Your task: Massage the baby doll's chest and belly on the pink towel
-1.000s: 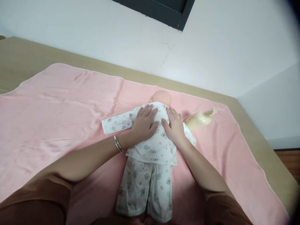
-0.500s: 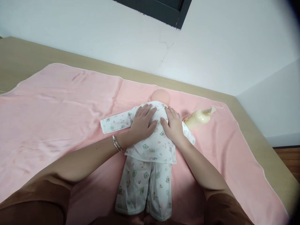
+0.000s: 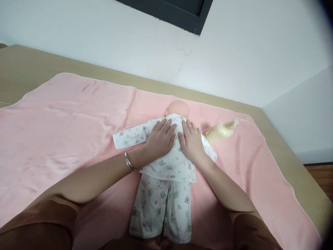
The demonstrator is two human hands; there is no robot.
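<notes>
A baby doll point(image 3: 173, 170) in a white printed top and matching trousers lies face down, its bald head pointing away from me. My left hand point(image 3: 160, 138) rests flat on the left of its upper back, fingers stretched out. On the right of the upper back lies my right hand point(image 3: 191, 140), also flat, with fingers extended. Neither hand grips anything. One sleeve of the doll reaches out to the left; the other is partly covered by my right hand and wrist. Just right of that hand a cream pump bottle point(image 3: 221, 132) lies on its side.
A pink blanket point(image 3: 85, 114) with some creases lies under the doll and the bottle. It covers most of a light wooden table point(image 3: 291, 156). A white wall point(image 3: 104, 38) with a dark frame point(image 3: 179, 15) stands behind the table's far edge.
My left hand has shifted slightly on the doll's back, its thumb now closer to the fingers. My right hand stays nearly in place. The view has tilted a little.
</notes>
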